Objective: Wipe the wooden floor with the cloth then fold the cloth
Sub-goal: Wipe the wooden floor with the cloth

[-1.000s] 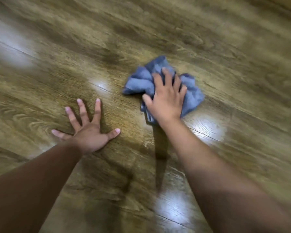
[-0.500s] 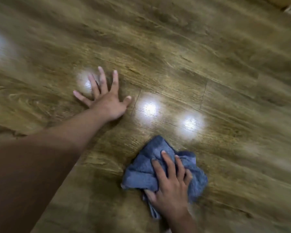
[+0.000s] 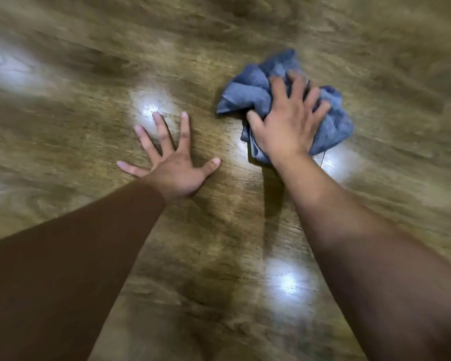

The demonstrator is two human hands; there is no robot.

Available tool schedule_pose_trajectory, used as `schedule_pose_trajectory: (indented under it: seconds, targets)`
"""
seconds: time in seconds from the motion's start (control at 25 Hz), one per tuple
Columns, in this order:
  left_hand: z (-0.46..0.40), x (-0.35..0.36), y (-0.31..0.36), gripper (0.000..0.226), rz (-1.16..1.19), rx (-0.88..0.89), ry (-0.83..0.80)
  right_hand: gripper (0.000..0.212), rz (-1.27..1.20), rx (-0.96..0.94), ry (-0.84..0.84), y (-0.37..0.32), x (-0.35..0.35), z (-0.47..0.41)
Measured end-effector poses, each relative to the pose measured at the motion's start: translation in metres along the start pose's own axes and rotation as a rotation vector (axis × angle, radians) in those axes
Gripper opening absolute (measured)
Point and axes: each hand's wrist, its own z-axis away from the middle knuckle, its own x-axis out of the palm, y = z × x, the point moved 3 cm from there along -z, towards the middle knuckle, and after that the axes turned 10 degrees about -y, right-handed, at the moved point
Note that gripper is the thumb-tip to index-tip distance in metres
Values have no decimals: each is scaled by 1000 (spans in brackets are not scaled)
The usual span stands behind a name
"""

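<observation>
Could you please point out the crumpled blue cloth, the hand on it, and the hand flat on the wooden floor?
crumpled blue cloth (image 3: 248, 96): head view, its left folds.
right hand (image 3: 284, 128): head view, its back, gripping the cloth.
left hand (image 3: 176, 173): head view, its back, fingers spread.

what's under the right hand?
The bunched blue cloth, gripped by the right hand and lying on the wooden floor. The cloth's middle and the floor beneath it are covered.
</observation>
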Motion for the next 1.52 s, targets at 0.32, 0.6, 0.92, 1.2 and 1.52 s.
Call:
schedule_pose_trajectory:
  seconds: [0.32,0.6,0.92,1.2,1.52]
  targets:
    - [-1,0,-1,108,11,-7,19,64,12,-45,5,-7,-4,-40]
    - [-3,-1,-2,107,-5,-29,10,78,-62,47,-98,10,8,168]
    - [22,57,60,79,-331,375,197,78,42,-214,-108,93,16,316]
    - [-11,61,221,77,-282,422,130,72,-6,211,30,225,-8,144]
    - [-74,15,358,141,-233,235,-43,65,18,360,142,368,-28,-57]
